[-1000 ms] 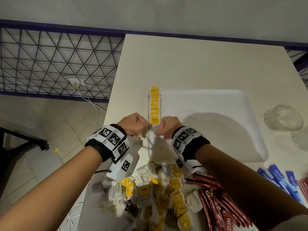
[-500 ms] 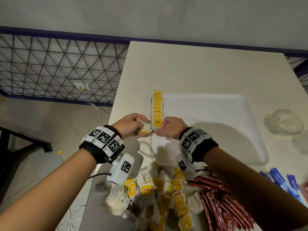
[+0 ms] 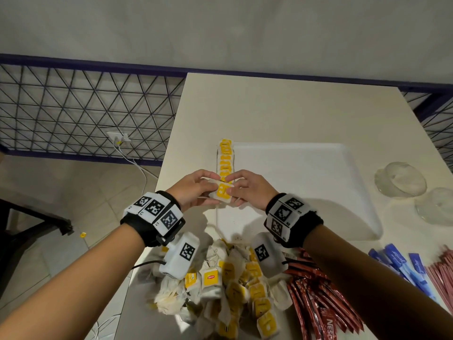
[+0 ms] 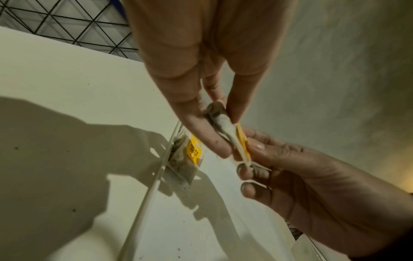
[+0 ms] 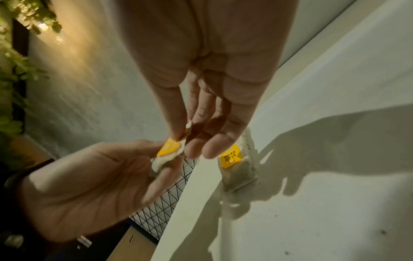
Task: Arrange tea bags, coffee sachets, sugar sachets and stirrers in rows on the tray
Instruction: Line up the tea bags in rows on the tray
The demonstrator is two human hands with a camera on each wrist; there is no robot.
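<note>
Both hands hold one tea bag [image 3: 223, 193] with a yellow tag just above the near end of the tea-bag row [image 3: 226, 158] on the white tray [image 3: 318, 182]. My left hand [image 3: 196, 190] pinches its left side and my right hand [image 3: 245, 190] pinches its right side. The left wrist view shows the held tea bag [image 4: 232, 134] above the tray, with the row's nearest bag [image 4: 190, 157] lying by the tray's left rim. In the right wrist view the held tea bag [image 5: 170, 153] hangs beside that last bag [image 5: 236, 167]. A loose heap of tea bags [image 3: 232, 290] lies near me.
Red coffee sachets [image 3: 316, 298] lie right of the heap, blue sugar sachets [image 3: 402, 263] and pink stirrers [image 3: 441, 273] further right. Two clear glass bowls [image 3: 402, 180] stand past the tray's right rim. The table's left edge [image 3: 171, 148] drops to the floor beside the row.
The hands have turned and spread, and the tea bag now lies flat with its yellow tag up between them, close over the row's near end.
</note>
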